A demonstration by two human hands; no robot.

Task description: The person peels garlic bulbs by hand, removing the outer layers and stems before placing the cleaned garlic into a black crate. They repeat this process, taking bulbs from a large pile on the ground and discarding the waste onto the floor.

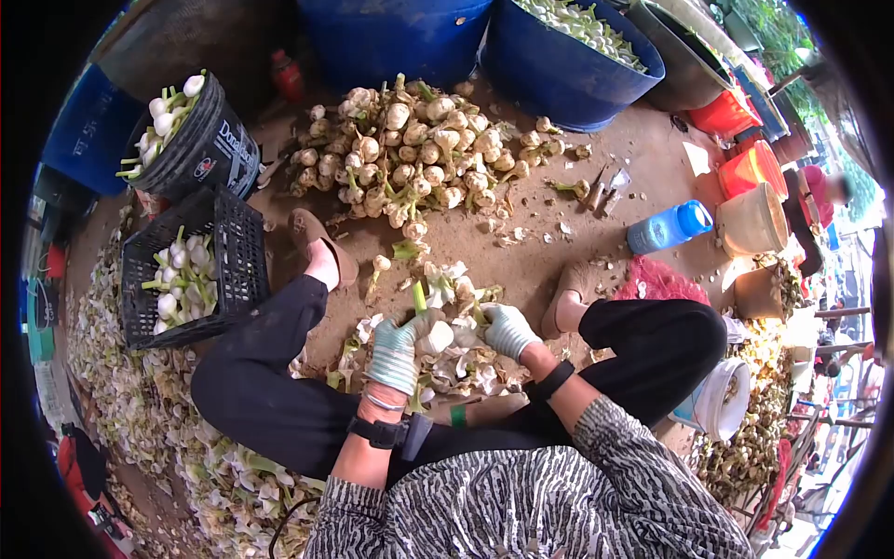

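Note:
My left hand [396, 349], in a striped glove, is closed round a white peeled bulb [435, 338] whose green stem sticks up above the fingers. Just to the right, my right hand [508, 330], gloved too, has its fingers pressed together at a piece of pale peel, too small to make out clearly. The hands are a short way apart. Below and around them lie loose peels [470, 368] on the ground between my legs. A large heap of unpeeled bulbs [410, 149] sits beyond my feet.
At the left stand a black crate [244, 256] and a black bucket [233, 154], both with peeled bulbs. Blue tubs [559, 79] are at the back. On the right are a blue bottle [663, 229], a red net [659, 282], a white bucket [729, 399] and a person [815, 200].

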